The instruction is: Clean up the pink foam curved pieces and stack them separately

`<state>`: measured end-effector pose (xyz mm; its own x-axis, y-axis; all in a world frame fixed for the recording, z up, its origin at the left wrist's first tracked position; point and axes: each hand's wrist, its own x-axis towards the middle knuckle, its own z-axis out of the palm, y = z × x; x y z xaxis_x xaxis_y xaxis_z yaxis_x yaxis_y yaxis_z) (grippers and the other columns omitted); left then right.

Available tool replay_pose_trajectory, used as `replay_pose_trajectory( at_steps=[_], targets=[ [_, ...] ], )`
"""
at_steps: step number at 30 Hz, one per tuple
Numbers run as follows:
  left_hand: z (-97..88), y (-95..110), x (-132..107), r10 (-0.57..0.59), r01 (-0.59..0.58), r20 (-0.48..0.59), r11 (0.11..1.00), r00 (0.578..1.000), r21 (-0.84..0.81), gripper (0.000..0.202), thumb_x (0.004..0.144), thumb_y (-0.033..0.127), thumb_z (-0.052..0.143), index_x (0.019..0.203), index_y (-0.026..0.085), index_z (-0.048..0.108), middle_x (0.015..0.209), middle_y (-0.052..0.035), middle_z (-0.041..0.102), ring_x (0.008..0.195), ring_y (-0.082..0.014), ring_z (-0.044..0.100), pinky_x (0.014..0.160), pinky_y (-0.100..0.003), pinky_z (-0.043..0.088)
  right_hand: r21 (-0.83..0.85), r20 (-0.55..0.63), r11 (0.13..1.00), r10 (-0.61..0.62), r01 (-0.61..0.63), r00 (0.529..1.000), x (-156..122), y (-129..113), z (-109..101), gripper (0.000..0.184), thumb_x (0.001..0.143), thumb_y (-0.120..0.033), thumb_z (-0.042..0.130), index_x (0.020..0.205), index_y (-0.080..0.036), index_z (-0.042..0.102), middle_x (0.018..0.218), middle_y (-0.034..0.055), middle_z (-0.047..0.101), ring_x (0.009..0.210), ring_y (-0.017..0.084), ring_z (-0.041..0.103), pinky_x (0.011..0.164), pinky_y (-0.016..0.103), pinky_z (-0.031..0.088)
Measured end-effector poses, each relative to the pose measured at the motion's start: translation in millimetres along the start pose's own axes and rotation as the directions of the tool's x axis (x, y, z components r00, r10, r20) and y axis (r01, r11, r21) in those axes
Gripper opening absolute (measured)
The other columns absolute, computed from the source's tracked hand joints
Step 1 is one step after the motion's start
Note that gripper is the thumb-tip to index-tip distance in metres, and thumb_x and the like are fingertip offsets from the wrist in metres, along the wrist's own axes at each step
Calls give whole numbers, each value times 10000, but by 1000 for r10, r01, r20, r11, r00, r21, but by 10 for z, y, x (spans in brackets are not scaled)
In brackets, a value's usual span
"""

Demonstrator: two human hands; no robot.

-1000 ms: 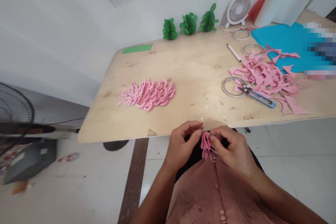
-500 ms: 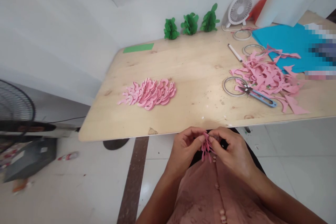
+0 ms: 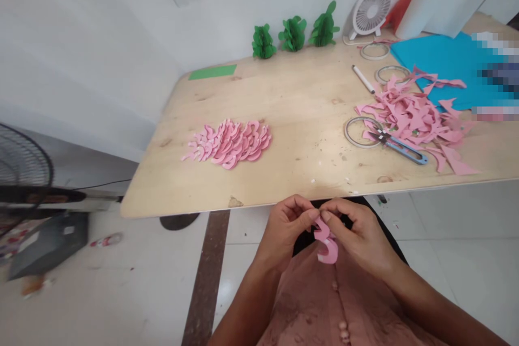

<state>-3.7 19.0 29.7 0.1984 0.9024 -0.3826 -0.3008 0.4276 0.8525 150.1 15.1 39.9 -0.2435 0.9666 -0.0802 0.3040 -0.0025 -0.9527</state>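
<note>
a pale plywood tabletop [image 3: 300, 102] stands against a white wall, over a light tiled floor crossed by a dark strip. you hold both hands just off its near edge, above the lap of your pink buttoned top. your left hand [image 3: 284, 230] and your right hand [image 3: 359, 238] meet fingertip to fingertip. each pinches the top of one pink cut-out [image 3: 326, 243], a curled shape that hangs down between them. thumb and forefinger of each hand are closed on it, and the other fingers are curled in. the cut-out is in the air, clear of the tabletop and a little below its near edge.

left of the middle of the tabletop lies a heap of pink curled pieces [image 3: 229, 143], well apart from your hands. toward the right edge spreads a litter of pink scraps [image 3: 417, 116]. blue-handled snips [image 3: 401, 148] lie at its near side, their blades at the rim of a tape ring [image 3: 347, 128]. farther back a white marker [image 3: 363, 80] lies beside another ring [image 3: 391, 73]. a blue sheet [image 3: 438, 57] covers the far right corner, partly under the scraps, with a white roll [image 3: 440, 2] behind it. along the far edge stand three green paper trees [image 3: 292, 33] and a small white desk fan [image 3: 371, 10]. a flat green rectangle [image 3: 212, 71] lies at the far left corner. a black floor fan [image 3: 22, 170] stands on the floor to the left.
</note>
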Motion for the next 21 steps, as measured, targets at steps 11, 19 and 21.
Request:
replay_pose_trajectory(
  at_steps=[11,19,21],
  targets=[
    [-9,35,-7,79,-81,-30,995,996,-65,164,700,237,741,615,150,633,599,12,566,603,-109,487,615,-236,386,8,30,999,47,-47,998,-43,-23,21,112,825,-246,577,749,-191,637,718,17,648,653,150,595,602,266,474],
    [-12,-25,-20,32,-35,-68,999,997,-38,129,698,263,748,710,152,683,663,-9,638,617,-121,534,647,-256,422,-207,-59,976,-87,74,994,-68,33,21,140,844,-204,553,725,-198,626,684,14,627,671,159,564,640,284,423],
    [-20,-28,-13,43,-47,-66,997,997,-64,141,696,267,753,685,152,672,656,-7,628,614,-119,527,647,-256,421,-128,-19,991,-46,44,999,-60,7,2,166,866,-252,544,735,-196,629,705,16,634,679,158,574,636,275,428]
  ],
)
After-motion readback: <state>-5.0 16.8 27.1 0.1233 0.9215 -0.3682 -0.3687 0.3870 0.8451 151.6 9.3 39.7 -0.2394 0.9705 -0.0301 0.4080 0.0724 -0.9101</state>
